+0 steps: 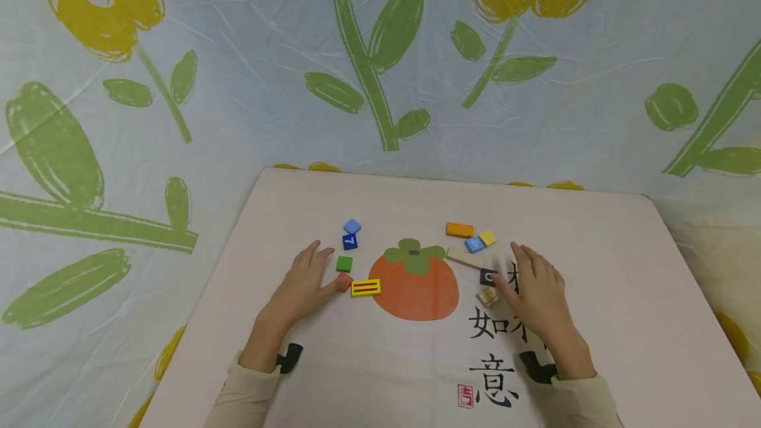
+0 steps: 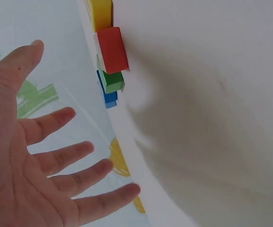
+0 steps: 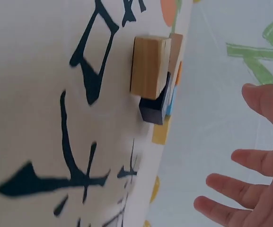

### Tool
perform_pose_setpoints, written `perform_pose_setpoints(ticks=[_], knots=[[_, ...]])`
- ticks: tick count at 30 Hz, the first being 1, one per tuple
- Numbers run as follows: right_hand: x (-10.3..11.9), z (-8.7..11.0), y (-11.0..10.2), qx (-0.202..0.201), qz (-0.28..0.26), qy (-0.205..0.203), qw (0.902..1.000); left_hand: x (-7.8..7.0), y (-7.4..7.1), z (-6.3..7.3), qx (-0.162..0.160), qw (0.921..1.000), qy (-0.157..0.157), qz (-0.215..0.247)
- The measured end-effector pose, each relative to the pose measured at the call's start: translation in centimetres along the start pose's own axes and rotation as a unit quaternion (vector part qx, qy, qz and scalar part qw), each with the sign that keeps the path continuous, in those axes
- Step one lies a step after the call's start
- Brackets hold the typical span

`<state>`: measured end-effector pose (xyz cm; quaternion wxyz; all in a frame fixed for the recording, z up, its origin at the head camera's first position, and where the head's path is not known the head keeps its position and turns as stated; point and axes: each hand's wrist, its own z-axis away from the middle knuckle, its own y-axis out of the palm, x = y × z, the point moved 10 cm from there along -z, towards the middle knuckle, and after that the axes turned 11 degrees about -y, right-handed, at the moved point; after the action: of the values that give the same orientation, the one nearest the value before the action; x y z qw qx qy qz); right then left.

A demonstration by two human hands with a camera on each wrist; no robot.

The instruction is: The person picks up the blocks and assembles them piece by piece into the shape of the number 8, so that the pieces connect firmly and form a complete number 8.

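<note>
My left hand (image 1: 300,286) hovers over the table's left side, fingers spread and holding nothing. Near its thumb are a red block (image 1: 343,282) and a yellow block with red stripes (image 1: 365,288); the left wrist view shows a gap between thumb and red block (image 2: 112,49). Beyond lie a green block (image 1: 344,263), a dark blue block marked 7 (image 1: 349,242) and a light blue one (image 1: 352,226). Opposite, my right hand (image 1: 540,292) is spread and bare too. Its thumb is nearest a black block (image 1: 487,276) and a wooden block (image 3: 148,66).
Behind the black block lie a pale wooden strip (image 1: 465,257), a blue block (image 1: 473,244), a yellow block (image 1: 487,238) and an orange block (image 1: 460,230). The pale tablecloth (image 1: 368,362) carries a printed persimmon and black characters. Flowered fabric (image 1: 238,84) hangs behind the table.
</note>
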<state>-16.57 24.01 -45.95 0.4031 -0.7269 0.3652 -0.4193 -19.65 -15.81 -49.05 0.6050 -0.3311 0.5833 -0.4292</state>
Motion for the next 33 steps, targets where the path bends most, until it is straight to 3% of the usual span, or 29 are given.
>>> perform_pose_setpoints(ticks=[5, 11, 16, 25, 33], knots=[[-0.3, -0.3, 0.7, -0.015, -0.076, 0.006, 0.997, 0.4, 0.7, 0.1, 0.034, 0.9978, -0.024, 0.051], [-1.5, -0.5, 2.5, 0.014, -0.149, 0.054, 0.9873, 0.5, 1.4, 0.1, 0.043, 0.9975, -0.047, 0.031], [-1.6, -1.2, 3.5, 0.025, -0.176, 0.062, 0.982, 0.6, 1.9, 0.1, 0.048, 0.9967, -0.065, 0.013], [-1.5, -2.7, 4.6, 0.044, -0.18, 0.072, 0.9801, 0.2, 2.1, 0.0, 0.043, 0.9964, -0.073, -0.004], [-1.7, -3.1, 5.2, 0.07, -0.148, 0.093, 0.982, 0.0, 2.0, -0.1, 0.033, 0.9965, -0.075, -0.013]])
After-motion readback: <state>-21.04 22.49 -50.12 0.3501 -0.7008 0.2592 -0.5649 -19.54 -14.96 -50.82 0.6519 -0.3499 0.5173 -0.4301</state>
